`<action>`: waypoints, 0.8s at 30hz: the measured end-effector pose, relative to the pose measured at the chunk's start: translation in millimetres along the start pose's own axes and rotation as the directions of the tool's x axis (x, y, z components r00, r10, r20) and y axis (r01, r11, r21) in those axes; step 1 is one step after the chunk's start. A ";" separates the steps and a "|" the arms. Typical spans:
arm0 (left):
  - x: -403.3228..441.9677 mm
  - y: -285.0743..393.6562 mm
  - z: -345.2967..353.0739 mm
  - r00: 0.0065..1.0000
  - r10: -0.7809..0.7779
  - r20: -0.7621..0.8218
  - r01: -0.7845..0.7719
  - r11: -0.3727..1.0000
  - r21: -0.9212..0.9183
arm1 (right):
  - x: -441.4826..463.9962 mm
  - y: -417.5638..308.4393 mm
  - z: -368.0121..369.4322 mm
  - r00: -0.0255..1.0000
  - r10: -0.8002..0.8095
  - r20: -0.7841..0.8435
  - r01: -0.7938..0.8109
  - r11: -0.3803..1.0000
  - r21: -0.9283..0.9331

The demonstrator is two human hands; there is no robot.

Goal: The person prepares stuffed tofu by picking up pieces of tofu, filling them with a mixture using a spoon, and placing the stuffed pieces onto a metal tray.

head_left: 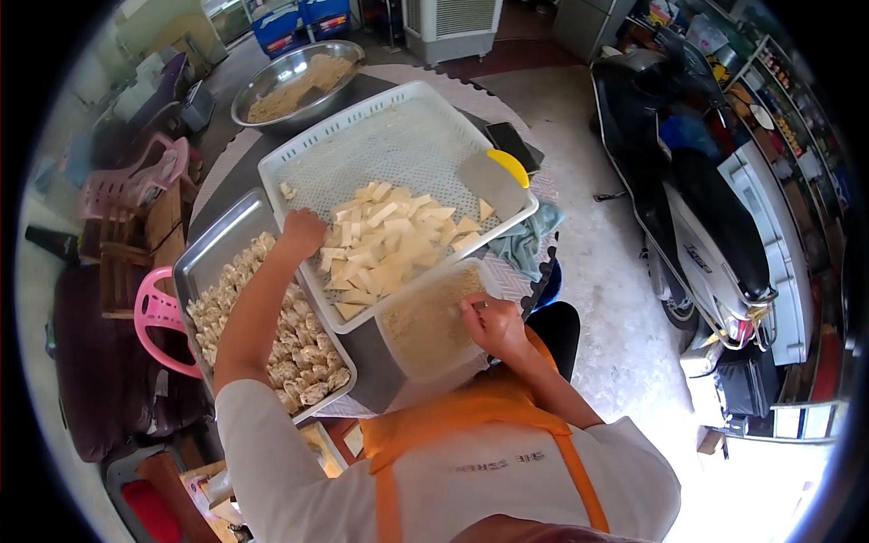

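My left hand (304,233) is at the left edge of the pile of pale cut pieces (389,240) in the white perforated tray (362,136). Its fingers point down and their tips are hidden. Over the right side of a translucent tub (425,317) of light brown crumbly filling, my right hand (493,324) is closed around a small utensil, mostly covered by the fingers. A metal tray (204,244) under my left arm holds rows of shaped, lumpy pieces (308,362). A scraper with a yellow handle (508,168) lies at the white tray's right corner.
A steel bowl (294,86) of brown filling stands behind the white tray. A dark phone (513,145) and a bluish cloth (527,237) lie to the right. Pink chairs (158,312) are at left, a scooter (697,199) at right.
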State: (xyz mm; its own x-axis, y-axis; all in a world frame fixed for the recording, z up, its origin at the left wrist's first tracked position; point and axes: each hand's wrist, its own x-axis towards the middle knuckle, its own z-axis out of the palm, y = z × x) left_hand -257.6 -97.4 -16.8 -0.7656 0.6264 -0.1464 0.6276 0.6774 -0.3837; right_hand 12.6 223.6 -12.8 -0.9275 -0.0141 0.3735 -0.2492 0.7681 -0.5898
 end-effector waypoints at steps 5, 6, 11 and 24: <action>-6.3 0.4 -11.5 0.981 -0.127 -0.149 0.145 0.983 0.116 | 4.2 -7.3 -2.1 1.000 0.004 -0.030 -0.003 1.000 0.030; -8.4 3.0 -16.6 0.980 -0.175 -0.100 0.189 0.969 0.158 | 4.9 -8.4 -2.0 0.999 -0.003 -0.043 0.004 1.000 0.031; -5.1 18.0 -23.3 0.967 -0.240 0.085 0.221 0.957 0.186 | 2.6 -2.5 0.7 0.998 -0.034 -0.052 0.035 0.999 0.014; -19.7 31.4 -10.8 0.932 -0.317 -0.173 0.312 0.948 -0.061 | 4.3 -2.2 0.3 0.990 -0.119 -0.070 0.118 0.993 -0.027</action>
State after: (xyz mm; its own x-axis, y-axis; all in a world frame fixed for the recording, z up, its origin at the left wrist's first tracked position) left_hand -221.3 -84.2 -16.1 -0.8887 0.4357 0.1431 0.3651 0.8610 -0.3541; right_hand 9.0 221.7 -10.2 -0.8692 -0.0605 0.4907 -0.3490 0.7782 -0.5221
